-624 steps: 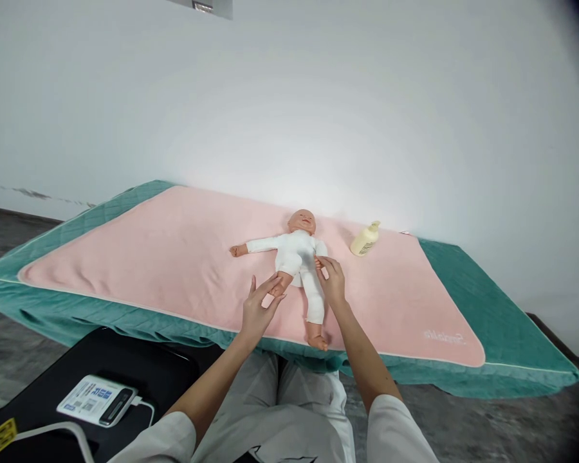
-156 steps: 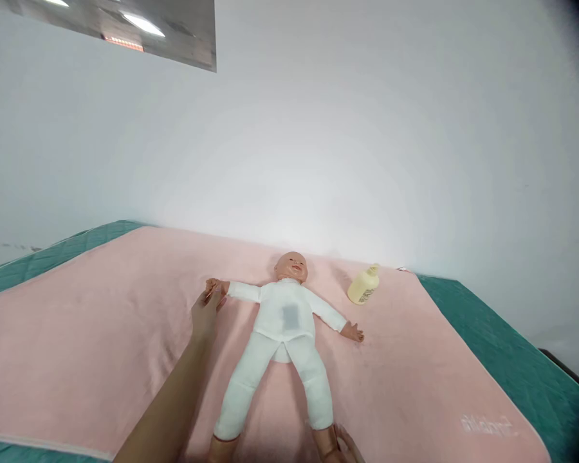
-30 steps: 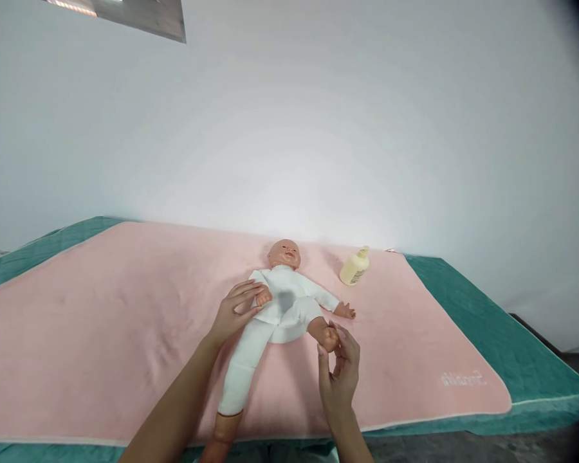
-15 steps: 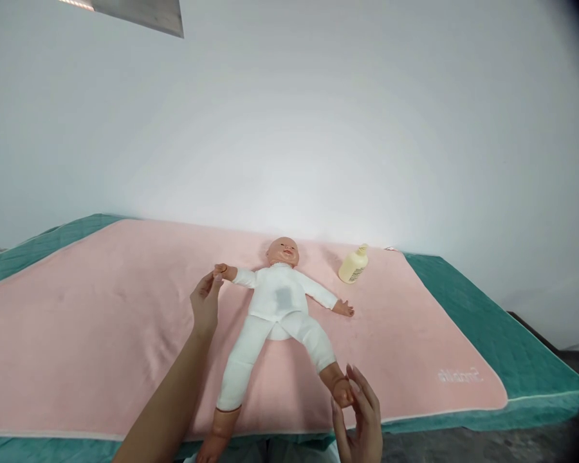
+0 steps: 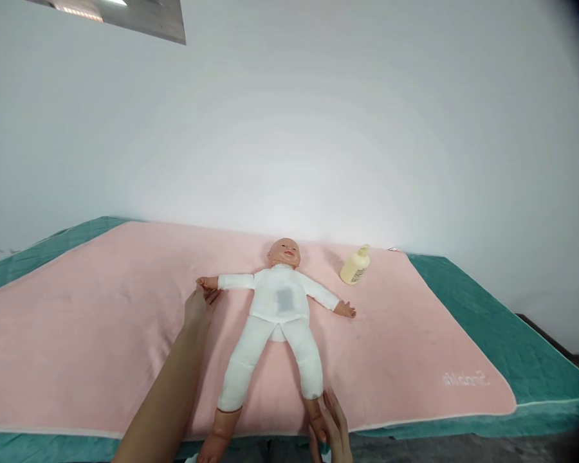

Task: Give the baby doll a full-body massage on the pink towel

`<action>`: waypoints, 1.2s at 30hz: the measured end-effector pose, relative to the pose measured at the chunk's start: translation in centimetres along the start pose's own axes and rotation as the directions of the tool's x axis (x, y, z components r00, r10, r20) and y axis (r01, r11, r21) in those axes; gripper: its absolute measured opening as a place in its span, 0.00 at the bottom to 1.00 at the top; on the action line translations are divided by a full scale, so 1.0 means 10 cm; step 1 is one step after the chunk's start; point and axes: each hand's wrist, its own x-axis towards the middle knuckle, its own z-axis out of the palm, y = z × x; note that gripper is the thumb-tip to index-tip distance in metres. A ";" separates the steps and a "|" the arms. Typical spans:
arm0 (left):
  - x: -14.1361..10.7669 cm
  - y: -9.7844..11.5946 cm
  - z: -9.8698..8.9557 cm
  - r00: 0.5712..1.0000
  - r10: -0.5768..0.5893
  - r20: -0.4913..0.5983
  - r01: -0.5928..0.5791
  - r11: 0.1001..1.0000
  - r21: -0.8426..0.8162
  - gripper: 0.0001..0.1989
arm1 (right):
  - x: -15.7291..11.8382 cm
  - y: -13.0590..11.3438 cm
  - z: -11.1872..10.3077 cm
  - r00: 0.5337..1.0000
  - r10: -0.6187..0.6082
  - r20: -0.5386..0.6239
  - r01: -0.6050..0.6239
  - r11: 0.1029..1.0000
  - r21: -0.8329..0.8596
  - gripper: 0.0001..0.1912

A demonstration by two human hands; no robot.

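A baby doll [image 5: 283, 292] with a white cloth body and a grey patch on its chest lies on its back, arms and legs spread. My left hand [image 5: 199, 312] is at the doll's hand on the left [image 5: 208, 283], its fingers bent around the underside of that hand. At the near edge, my right hand [image 5: 335, 427] is closed around the doll's foot on the right [image 5: 318, 424], fingers along its outer side and the thumb partly hidden behind it. The doll's other foot [image 5: 217, 437] hangs over the near edge.
A pale yellow bottle [image 5: 355, 265] stands on the pink blanket [image 5: 405, 347], right of the doll's head. Under the blanket is a green quilted bed cover [image 5: 492, 321]. A white wall [image 5: 289, 128] rises directly behind.
The doll's left-side arm has been straightened outward to the left, with my left hand following. My right hand has brought the right-side leg inward, toward the other leg.
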 end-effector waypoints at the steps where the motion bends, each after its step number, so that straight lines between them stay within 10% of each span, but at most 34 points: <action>1: 0.01 0.00 0.00 1.000 -0.020 -0.023 0.020 1.000 -0.018 0.08 | -0.02 0.01 0.02 1.000 0.006 -0.004 -0.006 1.000 -0.007 0.27; 11: -0.16 0.10 0.08 0.999 -0.038 0.024 0.039 0.998 -0.042 0.09 | 0.14 -0.03 -0.07 0.996 0.006 -0.092 -0.007 1.000 -0.005 0.22; 16: -0.31 0.10 0.14 0.973 0.182 0.142 -0.184 0.983 0.006 0.12 | 0.33 -0.09 -0.25 0.990 0.077 -0.116 -0.071 0.996 0.062 0.21; 23: -0.71 0.09 0.24 0.757 0.481 0.443 -0.619 0.746 0.248 0.19 | 0.70 -0.31 -0.42 0.981 0.121 -0.150 -0.103 0.987 0.124 0.25; 36: -0.73 -0.09 0.19 0.343 0.316 0.885 -0.881 0.434 0.187 0.17 | 1.31 -0.66 -0.03 0.974 0.048 -0.223 -0.023 0.993 0.112 0.25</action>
